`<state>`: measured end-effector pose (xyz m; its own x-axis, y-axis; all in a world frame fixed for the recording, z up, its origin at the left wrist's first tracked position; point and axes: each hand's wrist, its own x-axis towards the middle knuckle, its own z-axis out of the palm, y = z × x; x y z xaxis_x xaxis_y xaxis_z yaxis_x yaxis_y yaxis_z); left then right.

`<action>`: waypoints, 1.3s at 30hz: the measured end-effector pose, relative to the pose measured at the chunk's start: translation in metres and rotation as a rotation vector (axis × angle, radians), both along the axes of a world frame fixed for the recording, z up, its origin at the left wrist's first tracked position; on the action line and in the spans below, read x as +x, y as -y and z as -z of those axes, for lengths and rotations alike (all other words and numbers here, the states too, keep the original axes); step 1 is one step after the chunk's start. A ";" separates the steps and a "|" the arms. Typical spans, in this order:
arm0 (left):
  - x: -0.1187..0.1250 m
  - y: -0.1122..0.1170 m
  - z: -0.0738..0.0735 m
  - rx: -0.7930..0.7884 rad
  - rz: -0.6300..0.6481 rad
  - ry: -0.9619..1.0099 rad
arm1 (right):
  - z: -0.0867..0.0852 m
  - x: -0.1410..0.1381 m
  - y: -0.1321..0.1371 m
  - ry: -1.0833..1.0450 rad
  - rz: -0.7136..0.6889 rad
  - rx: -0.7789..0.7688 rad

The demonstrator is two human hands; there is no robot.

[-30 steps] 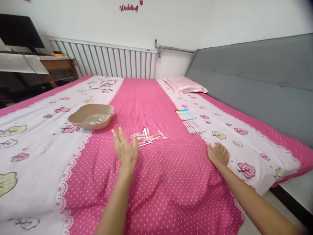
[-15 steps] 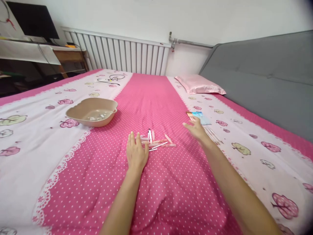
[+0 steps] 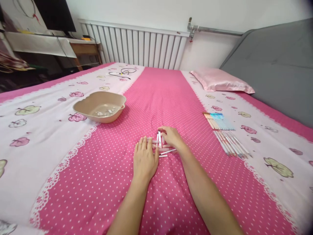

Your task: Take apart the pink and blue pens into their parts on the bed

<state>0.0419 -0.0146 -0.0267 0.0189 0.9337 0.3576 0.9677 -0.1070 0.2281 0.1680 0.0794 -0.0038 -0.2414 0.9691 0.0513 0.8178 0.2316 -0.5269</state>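
A small loose pile of pink and white pens [image 3: 166, 149] lies on the pink dotted bedspread, its sticks crossing one another. My left hand [image 3: 146, 158] rests flat on the left side of the pile, fingers stretched out, covering some pen ends. Over the pile's far right side is my right hand [image 3: 171, 136], its fingers bent but apart around the pens there; no pen is visibly lifted. To the right, orange and blue pens [image 3: 218, 121] lie side by side in a row. Nearer me is a second row of white and reddish pens [image 3: 231, 143].
A beige plastic basin [image 3: 100, 107] with small white pieces inside stands at the left. Farther back lies a black cable [image 3: 127, 71]. A pink pillow [image 3: 221, 80] is at the back right, beside a grey padded backrest [image 3: 276, 58]. A white radiator [image 3: 137, 45] lines the wall.
My right hand has moved left from the pen rows to the loose pile, uncovering both rows. My left hand stays on the pile. The whole view has shifted slightly.
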 end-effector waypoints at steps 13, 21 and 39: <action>-0.018 -0.010 0.005 0.011 -0.119 0.171 | 0.008 0.000 0.001 0.149 -0.181 0.116; -0.014 -0.009 -0.005 -0.021 -0.055 0.103 | -0.002 0.001 0.005 0.069 -0.211 0.035; -0.018 0.002 -0.016 0.019 -0.332 0.300 | -0.011 0.006 0.002 -0.458 -0.048 0.163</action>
